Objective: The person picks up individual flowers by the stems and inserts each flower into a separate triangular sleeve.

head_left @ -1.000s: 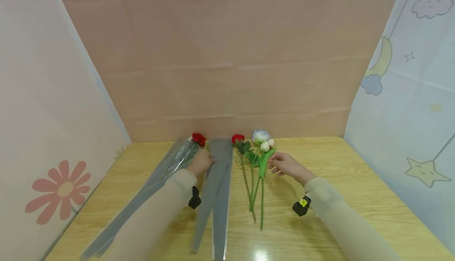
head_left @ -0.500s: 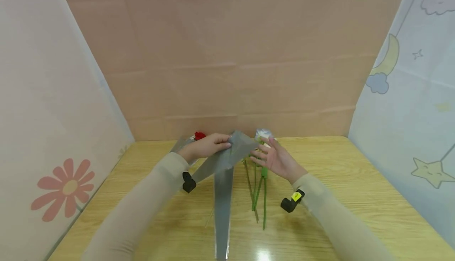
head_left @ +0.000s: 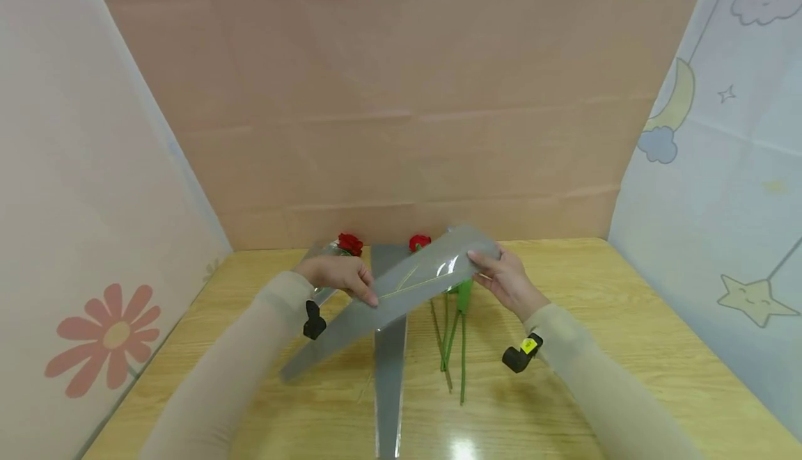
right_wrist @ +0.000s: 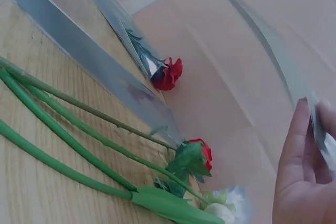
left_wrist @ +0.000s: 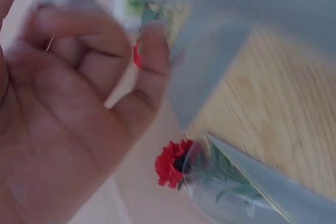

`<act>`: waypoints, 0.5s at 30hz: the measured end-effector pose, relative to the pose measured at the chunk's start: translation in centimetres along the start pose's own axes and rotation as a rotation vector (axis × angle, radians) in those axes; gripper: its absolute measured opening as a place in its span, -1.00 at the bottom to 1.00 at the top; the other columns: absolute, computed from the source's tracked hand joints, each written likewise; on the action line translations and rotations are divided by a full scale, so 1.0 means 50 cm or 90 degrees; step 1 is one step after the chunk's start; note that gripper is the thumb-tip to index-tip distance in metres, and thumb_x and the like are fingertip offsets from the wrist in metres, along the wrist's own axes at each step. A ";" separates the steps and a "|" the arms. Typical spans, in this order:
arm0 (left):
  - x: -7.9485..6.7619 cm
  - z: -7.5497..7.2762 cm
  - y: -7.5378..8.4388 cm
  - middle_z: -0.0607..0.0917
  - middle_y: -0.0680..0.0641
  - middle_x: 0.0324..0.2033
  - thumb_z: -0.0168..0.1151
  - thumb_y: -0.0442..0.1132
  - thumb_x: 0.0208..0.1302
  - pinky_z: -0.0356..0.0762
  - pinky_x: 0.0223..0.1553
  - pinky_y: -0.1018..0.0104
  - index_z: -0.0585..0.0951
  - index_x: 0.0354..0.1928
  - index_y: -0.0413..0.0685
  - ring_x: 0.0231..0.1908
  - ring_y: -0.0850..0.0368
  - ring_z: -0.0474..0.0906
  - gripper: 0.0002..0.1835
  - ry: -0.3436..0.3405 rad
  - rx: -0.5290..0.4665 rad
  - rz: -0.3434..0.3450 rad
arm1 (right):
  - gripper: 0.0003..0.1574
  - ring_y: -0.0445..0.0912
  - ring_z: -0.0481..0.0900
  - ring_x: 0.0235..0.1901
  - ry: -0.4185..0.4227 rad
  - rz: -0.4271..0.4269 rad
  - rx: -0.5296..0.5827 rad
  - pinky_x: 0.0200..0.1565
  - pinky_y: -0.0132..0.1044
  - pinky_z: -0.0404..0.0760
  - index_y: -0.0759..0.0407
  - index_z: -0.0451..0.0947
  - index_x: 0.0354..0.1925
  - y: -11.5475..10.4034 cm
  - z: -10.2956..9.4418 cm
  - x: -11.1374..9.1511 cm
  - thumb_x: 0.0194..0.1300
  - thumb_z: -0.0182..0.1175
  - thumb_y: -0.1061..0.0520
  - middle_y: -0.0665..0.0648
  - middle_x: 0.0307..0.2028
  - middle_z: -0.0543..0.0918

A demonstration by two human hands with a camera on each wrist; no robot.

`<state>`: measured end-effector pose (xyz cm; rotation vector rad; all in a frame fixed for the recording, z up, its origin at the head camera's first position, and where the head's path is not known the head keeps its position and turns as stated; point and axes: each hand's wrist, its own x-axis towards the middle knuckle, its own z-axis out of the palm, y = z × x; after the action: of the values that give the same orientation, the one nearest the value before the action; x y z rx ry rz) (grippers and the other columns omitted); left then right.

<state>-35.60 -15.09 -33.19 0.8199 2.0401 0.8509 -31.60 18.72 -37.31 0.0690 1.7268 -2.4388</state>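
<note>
A grey flower wrapping sleeve [head_left: 416, 282] with a clear front and thin yellow lines is held slantwise above the table. My left hand [head_left: 341, 275] pinches its edge near the middle, fingers curled. At the wider upper end, my right hand [head_left: 506, 280] grips it between thumb and fingers. Below lies a second grey sleeve [head_left: 390, 390], flat on the wood. Beside it are loose flowers: a red rose [right_wrist: 203, 153], a pale bloom [right_wrist: 239, 203] and a white tulip [right_wrist: 219, 212] with a green leaf [right_wrist: 165, 203]. In the head view the held sleeve hides most blooms.
At the left lies a red carnation [left_wrist: 173, 163] in its own sleeve [left_wrist: 231, 192]. Green stems [head_left: 463, 355] stretch toward the table's front. A pinkish backdrop [head_left: 401, 112] hangs behind the wooden table [head_left: 564, 376], with patterned cloths on both sides.
My left hand has lifted the upper grey sleeve off the table and brought it right. My right hand, earlier spread open over the flowers, now grips the wide end. The sleeve is stretched between both hands.
</note>
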 end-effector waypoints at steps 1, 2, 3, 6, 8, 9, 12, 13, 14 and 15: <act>-0.003 -0.002 -0.004 0.16 0.12 -0.70 0.28 -0.23 0.27 0.18 -0.41 0.35 0.29 -0.72 0.02 -0.59 0.22 0.04 -0.54 -0.023 -0.005 -0.018 | -0.50 -0.24 0.63 -0.27 0.006 0.000 0.012 -0.15 -0.41 0.62 0.11 0.25 0.19 -0.002 -0.004 -0.001 0.37 0.18 0.16 -0.06 -0.21 0.58; -0.006 -0.004 -0.009 0.17 0.12 -0.70 0.26 -0.23 0.28 0.20 -0.38 0.34 0.29 -0.71 0.01 -0.59 0.22 0.04 -0.55 -0.040 -0.012 -0.036 | -0.58 -0.24 0.63 -0.27 0.012 0.000 0.027 -0.14 -0.41 0.62 0.09 0.29 0.14 -0.004 -0.009 -0.002 0.38 0.17 0.14 -0.07 -0.23 0.59; -0.009 -0.006 -0.014 0.18 0.12 -0.70 0.25 -0.24 0.30 0.22 -0.35 0.33 0.30 -0.70 0.00 -0.58 0.21 0.06 -0.56 -0.050 -0.025 -0.054 | -0.64 -0.23 0.64 -0.27 0.019 0.002 0.047 -0.13 -0.41 0.63 0.07 0.30 0.09 -0.008 -0.015 -0.004 0.40 0.15 0.11 -0.07 -0.23 0.58; -0.023 -0.017 -0.031 0.26 0.12 -0.64 0.19 -0.27 0.34 0.27 -0.31 0.33 0.39 -0.58 -0.03 -0.55 0.24 0.14 -0.69 -0.041 -0.054 -0.092 | -0.72 -0.22 0.62 -0.24 0.038 0.010 0.094 -0.12 -0.40 0.61 0.01 0.35 0.04 -0.020 -0.037 -0.009 0.43 0.10 0.03 -0.08 -0.18 0.53; -0.034 -0.026 -0.043 0.29 0.11 -0.62 0.16 -0.30 0.36 0.23 -0.38 0.35 0.43 -0.50 -0.07 -0.57 0.24 0.14 -0.76 0.001 -0.056 -0.094 | -0.79 -0.23 0.60 -0.19 0.050 0.016 0.097 -0.11 -0.41 0.60 -0.01 0.38 -0.01 -0.025 -0.051 -0.012 0.43 0.09 0.02 -0.07 -0.11 0.48; -0.040 -0.032 -0.049 0.31 0.12 -0.61 0.15 -0.29 0.36 0.22 -0.40 0.37 0.46 -0.46 -0.09 -0.56 0.25 0.15 -0.80 0.029 -0.041 -0.093 | -0.82 -0.22 0.57 -0.16 0.050 0.017 0.086 -0.10 -0.41 0.59 0.00 0.39 -0.03 -0.027 -0.058 -0.012 0.44 0.09 0.04 -0.06 -0.07 0.45; -0.057 -0.045 -0.062 0.37 0.13 -0.54 0.16 -0.27 0.36 0.21 -0.39 0.41 0.52 -0.38 -0.13 -0.50 0.26 0.19 -0.86 0.134 0.051 -0.094 | -0.86 -0.20 0.50 -0.10 0.036 0.036 0.013 -0.09 -0.40 0.57 0.04 0.40 -0.06 -0.023 -0.071 -0.008 0.44 0.10 0.11 -0.03 0.00 0.36; -0.059 -0.049 -0.066 0.36 0.13 -0.56 0.17 -0.27 0.35 0.18 -0.41 0.41 0.52 -0.41 -0.15 -0.51 0.26 0.19 -0.83 0.168 0.097 -0.095 | -0.86 -0.19 0.50 -0.10 0.024 0.044 -0.020 -0.10 -0.39 0.58 0.07 0.40 -0.06 -0.020 -0.074 -0.005 0.44 0.09 0.14 -0.01 -0.01 0.37; -0.060 -0.051 -0.071 0.36 0.12 -0.57 0.19 -0.27 0.33 0.18 -0.40 0.41 0.51 -0.45 -0.15 -0.50 0.25 0.19 -0.81 0.204 0.144 -0.105 | -0.83 -0.18 0.50 -0.12 0.008 0.052 -0.053 -0.11 -0.37 0.58 0.11 0.39 -0.03 -0.015 -0.074 -0.003 0.44 0.08 0.15 0.00 -0.02 0.38; -0.059 -0.052 -0.075 0.36 0.11 -0.57 0.21 -0.27 0.30 0.18 -0.41 0.41 0.52 -0.49 -0.16 -0.50 0.24 0.21 -0.79 0.237 0.196 -0.119 | -0.76 -0.18 0.51 -0.13 -0.009 0.058 -0.084 -0.12 -0.36 0.59 0.16 0.36 0.04 -0.010 -0.072 -0.001 0.45 0.05 0.15 0.01 -0.03 0.38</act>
<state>-37.26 -20.27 -33.68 0.6506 2.5765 0.6270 -31.79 22.28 -38.06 0.1127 1.8307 -2.2513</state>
